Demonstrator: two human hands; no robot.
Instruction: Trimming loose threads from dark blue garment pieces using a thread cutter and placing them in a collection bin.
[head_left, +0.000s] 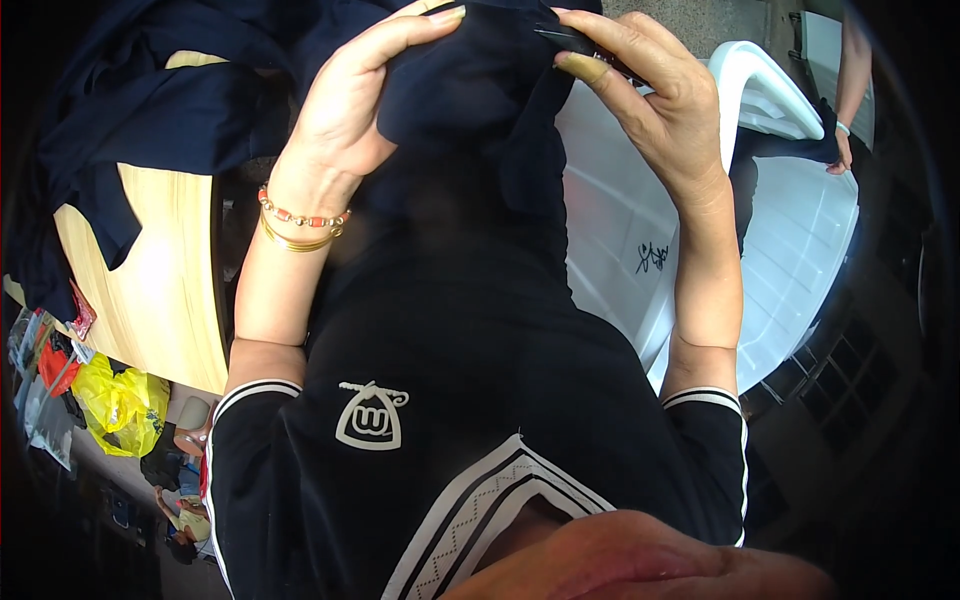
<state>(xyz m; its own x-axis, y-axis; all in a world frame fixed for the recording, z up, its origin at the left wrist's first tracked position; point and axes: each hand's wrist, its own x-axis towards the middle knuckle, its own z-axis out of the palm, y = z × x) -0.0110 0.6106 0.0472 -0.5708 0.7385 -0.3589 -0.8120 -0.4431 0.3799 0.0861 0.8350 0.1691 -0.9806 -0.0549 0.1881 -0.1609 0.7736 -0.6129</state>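
Note:
Dark navy cloth [470,75], perhaps part of a garment, is held up in front of me at the top of the view. My left hand [365,85] grips its left side, thumb lying over the fabric and the other fingers mostly hidden behind it. At the cloth's upper right edge, my right hand [640,85] is closed around small black thread snips [572,40]. Their pointed tip faces left against the fabric; most of the handle is hidden in my fingers.
More navy cloth [170,110] spreads over a light wooden tabletop [165,270] on the left. White plastic bins [800,230] stand to the right, where another person's hand [840,155] touches dark cloth at a rim. A yellow plastic bag [120,405] lies lower left, near another person.

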